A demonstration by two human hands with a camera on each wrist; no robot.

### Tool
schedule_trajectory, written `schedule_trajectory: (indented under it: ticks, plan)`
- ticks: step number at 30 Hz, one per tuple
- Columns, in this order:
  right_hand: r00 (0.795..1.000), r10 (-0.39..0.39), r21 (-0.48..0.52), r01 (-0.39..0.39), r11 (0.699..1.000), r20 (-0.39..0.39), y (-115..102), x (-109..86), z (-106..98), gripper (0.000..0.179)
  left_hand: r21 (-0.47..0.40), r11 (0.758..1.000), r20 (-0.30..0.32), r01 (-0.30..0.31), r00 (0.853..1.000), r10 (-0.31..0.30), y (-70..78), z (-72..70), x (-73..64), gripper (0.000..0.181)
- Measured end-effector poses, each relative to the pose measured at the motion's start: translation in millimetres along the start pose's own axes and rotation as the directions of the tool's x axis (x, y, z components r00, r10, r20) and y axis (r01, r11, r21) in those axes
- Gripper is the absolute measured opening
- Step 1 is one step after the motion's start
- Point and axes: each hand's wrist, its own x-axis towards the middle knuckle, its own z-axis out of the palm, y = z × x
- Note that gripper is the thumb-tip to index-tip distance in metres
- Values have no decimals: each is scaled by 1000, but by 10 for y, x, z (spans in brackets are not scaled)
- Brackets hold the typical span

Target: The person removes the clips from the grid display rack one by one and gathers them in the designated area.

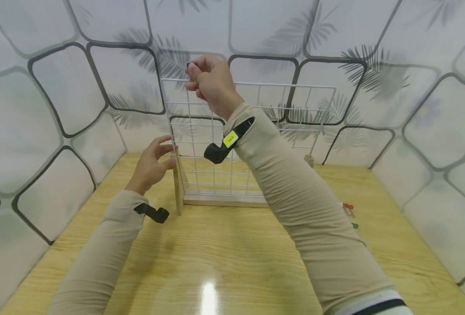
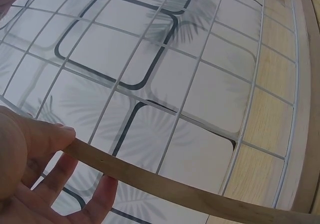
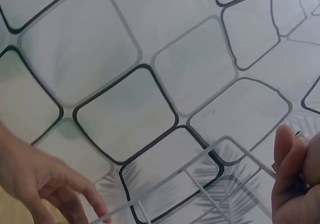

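A white wire grid (image 1: 216, 141) stands upright in a wooden base (image 1: 224, 199) on the table. My left hand (image 1: 150, 165) is at its left side. Thumb and fingertips (image 2: 103, 196) pinch the wooden side post (image 2: 165, 184) in the left wrist view. Above the grid's top bar, near its left corner, is my right hand (image 1: 212, 81). Its thumb and index finger pinch a small black thing (image 1: 190, 64), mostly covered by the fingers, so its kind is unclear. In the right wrist view the curled right hand (image 3: 295, 176) is at the right edge, beside the top bar.
Small red-and-white pieces (image 1: 348, 206) and a green piece (image 1: 354, 225) lie on the table (image 1: 201, 249), right of my right forearm, which partly hides them. A wooden knob-like piece (image 1: 309, 160) shows at the grid's right end. Patterned sheeting (image 1: 263, 26) surrounds the table.
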Motion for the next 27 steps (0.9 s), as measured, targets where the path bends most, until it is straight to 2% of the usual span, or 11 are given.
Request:
schedule_trajectory:
  ticks: [3,5,9,15,17,21,27]
  plan:
    - [1000,0,58,-1,998,28,-55,-25,-22,12,-6,1000,2,1,1000,-1,2,7,6,61]
    - [998,6,62,-10,998,67,-88,-55,-54,15,-6,1000,4,-3,1000,3,4,8,9,61]
    - [984,13,-11,-11,1000,175,-130,-157,-177,18,-2,1000,1,-9,1000,9,1,3,10,60]
    - [963,-5,-120,39,992,268,-106,-406,-489,23,1,1000,-1,-5,1000,5,-15,14,9,61]
    - [961,-13,-134,52,990,276,-65,-502,-634,24,9,1000,-1,-8,1000,8,-12,21,5,61]
    - [970,-25,-187,72,980,241,93,-699,-985,23,23,1000,-1,-16,1000,16,-3,26,6,61]
    - [987,-6,-298,55,953,163,528,-986,-1632,25,16,1000,-27,-26,999,26,13,42,11,60]
